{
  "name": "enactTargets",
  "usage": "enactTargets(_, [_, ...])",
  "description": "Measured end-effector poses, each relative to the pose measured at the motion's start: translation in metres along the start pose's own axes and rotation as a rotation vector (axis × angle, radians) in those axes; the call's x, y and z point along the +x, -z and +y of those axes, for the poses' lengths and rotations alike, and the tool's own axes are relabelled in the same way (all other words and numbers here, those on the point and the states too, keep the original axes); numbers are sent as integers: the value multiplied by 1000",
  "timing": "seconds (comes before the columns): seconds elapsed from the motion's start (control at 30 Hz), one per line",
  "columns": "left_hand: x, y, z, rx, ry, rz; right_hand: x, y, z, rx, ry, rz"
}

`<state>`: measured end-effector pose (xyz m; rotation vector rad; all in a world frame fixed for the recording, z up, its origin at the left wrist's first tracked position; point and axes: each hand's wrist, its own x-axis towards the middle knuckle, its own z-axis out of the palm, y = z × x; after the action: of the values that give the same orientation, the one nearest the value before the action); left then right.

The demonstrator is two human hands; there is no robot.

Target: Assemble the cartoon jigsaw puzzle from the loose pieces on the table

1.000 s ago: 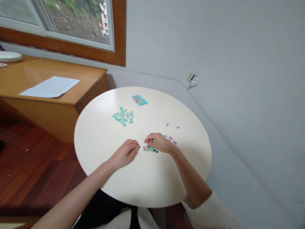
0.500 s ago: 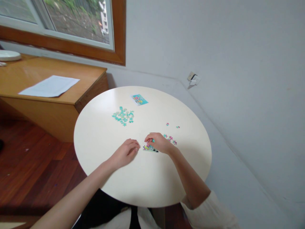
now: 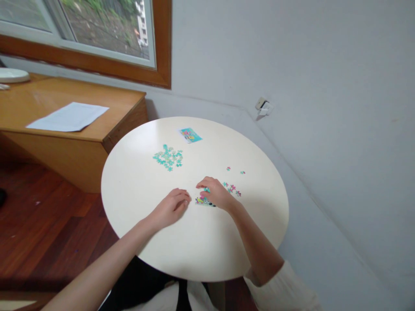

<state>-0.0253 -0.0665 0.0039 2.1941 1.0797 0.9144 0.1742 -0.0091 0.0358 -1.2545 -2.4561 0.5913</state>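
A partly joined jigsaw puzzle [image 3: 201, 201] lies near the middle of the round white table, colourful with a pale green lower edge. My right hand [image 3: 215, 193] is over it and hides much of it. Its thumb and fingers are apart, and teal puzzle shows between them. To the puzzle's left, my left hand [image 3: 172, 206] rests on the table, loosely curled, thumb apart from the fingers, holding nothing. Several loose pink and teal jigsaw pieces [image 3: 232, 188] lie just right of my right hand.
A pile of teal jigsaw pieces [image 3: 168, 158] lies at the left of the table [image 3: 142, 138]. Behind it is a picture card [image 3: 190, 135]. Two single pieces [image 3: 228, 169] lie farther right. A wooden desk [image 3: 123, 101] with a paper sheet [image 3: 69, 116] stands at the left.
The fingers of my right hand have parted from a pinch and lifted slightly, showing more teal beneath them. My left hand has stayed in place.
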Motion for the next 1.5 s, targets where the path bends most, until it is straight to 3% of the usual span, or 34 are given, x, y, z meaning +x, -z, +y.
enactTargets(0.17, [1, 0, 0, -5, -9, 3, -7, 12, -11, -149, -75, 363])
enactTargets(0.23, [0, 0, 0, -5, -8, 1, -10, 14, -21, -240, -109, 422])
enactTargets(0.37, [0, 1, 1, -15, -12, 3, -11, 2, -37, -398, -180, 371])
enactTargets(0.57, [1, 1, 1, -19, -10, 5, -10, -43, -29, -404, -276, 105])
enactTargets(0.77, [0, -1, -1, -62, -2, 36, -11, -53, -25, -401, -304, 85])
enactTargets(0.87, [-1, 0, -2, -116, 40, 109, -8, -43, -30, -364, -330, 17])
enactTargets(0.97, [-1, 1, -3, -132, 98, 198, -1, -15, -40, -310, -353, -43])
enactTargets(1.07, [-2, 2, -4, -122, 167, 267, 7, 23, -52, -355, -281, 145])
enactTargets(1.13, [-2, 4, -5, -117, 198, 296, 8, 35, -55, -388, -235, 293])
enactTargets(1.2, [-2, 6, -7, -118, 220, 320, 5, 27, -53, -414, -230, 333])
enactTargets(1.33, [-2, 9, -8, -114, 255, 355, -7, -25, -36, -395, -300, 128])
enactTargets(1.4, [-2, 10, -9, -113, 263, 359, -11, -45, -29, -399, -326, 127])
enactTargets(1.5, [-1, 11, -7, -116, 268, 358, -13, -53, -25, -400, -331, 117])
